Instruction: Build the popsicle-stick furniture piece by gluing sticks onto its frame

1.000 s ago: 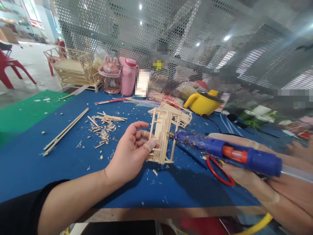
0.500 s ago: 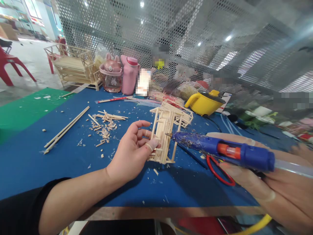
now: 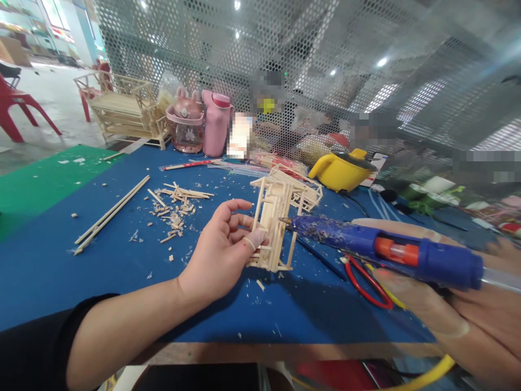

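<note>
My left hand (image 3: pixel 223 252) is closed on the left side of a small wooden stick frame (image 3: pixel 277 228), held upright a little over the blue table. A pale wrap covers the thumb's tip. My right hand (image 3: pixel 443 304) grips a blue hot glue gun (image 3: pixel 386 244) with an orange part inside and a clear glue stick (image 3: pixel 504 281) out of its back end. The gun's metal nozzle (image 3: pixel 285 220) points left, in front of the frame's sticks; whether it touches them I cannot tell. Behind the frame lies another stick piece (image 3: pixel 313 190).
Cut stick bits (image 3: pixel 177 209) and two long sticks (image 3: pixel 112 214) lie on the left. Red-handled scissors (image 3: pixel 368 285) sit under the glue gun. At the back stand a wooden stick model (image 3: pixel 122 111), a pink bottle (image 3: pixel 217 125), a rabbit-eared cup (image 3: pixel 188 127) and a yellow pot (image 3: pixel 342 171).
The glue gun and my right hand have shifted slightly to the right, its nozzle moving a little along the frame. My left hand and the frame have stayed nearly still.
</note>
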`<control>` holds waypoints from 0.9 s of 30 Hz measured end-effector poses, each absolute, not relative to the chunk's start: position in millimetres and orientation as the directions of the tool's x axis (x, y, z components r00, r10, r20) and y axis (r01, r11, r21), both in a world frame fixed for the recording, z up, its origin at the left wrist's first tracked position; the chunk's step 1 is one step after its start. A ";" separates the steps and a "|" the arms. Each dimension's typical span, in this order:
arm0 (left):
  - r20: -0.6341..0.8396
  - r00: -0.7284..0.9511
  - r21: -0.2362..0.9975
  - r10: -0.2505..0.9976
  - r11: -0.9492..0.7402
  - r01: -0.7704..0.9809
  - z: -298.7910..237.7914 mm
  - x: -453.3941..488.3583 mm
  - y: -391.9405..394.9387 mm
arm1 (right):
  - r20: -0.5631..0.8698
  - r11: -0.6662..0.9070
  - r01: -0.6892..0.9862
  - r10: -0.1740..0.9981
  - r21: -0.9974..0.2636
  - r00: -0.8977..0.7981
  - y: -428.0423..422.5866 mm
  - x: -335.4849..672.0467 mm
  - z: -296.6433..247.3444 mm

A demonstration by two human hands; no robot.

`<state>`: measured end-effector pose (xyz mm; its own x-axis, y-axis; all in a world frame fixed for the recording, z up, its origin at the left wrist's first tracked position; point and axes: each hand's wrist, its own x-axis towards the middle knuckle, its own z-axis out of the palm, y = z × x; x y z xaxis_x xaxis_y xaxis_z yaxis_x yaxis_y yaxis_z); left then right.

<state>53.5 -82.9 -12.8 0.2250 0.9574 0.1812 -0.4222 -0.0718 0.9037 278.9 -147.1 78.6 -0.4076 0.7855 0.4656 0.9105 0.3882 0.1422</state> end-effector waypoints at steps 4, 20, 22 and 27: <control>0.186 0.231 0.902 0.955 -0.073 -0.426 -13.8 53.1 -82.4 | 0.477 0.467 0.846 0.699 0.259 -0.532 -145.1 270.6 81.8; 0.179 0.223 0.900 0.958 -0.068 -0.431 -12.0 53.6 -83.0 | 0.499 0.483 0.836 0.674 0.259 -0.544 -145.6 267.0 80.9; 0.178 0.224 0.901 0.958 -0.067 -0.429 -11.9 53.5 -83.4 | 0.493 0.482 0.832 0.672 0.275 -0.552 -145.0 266.6 81.5; 0.183 0.223 0.901 0.957 -0.072 -0.429 -11.6 53.5 -83.2 | 0.450 0.497 0.806 0.668 0.321 -0.592 -144.4 266.2 83.5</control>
<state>53.5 -83.2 -11.6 0.2232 0.9575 0.1827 -0.4288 -0.0719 0.9006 266.2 -144.4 83.5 -0.5920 0.6684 0.4503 0.8059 0.4975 0.3211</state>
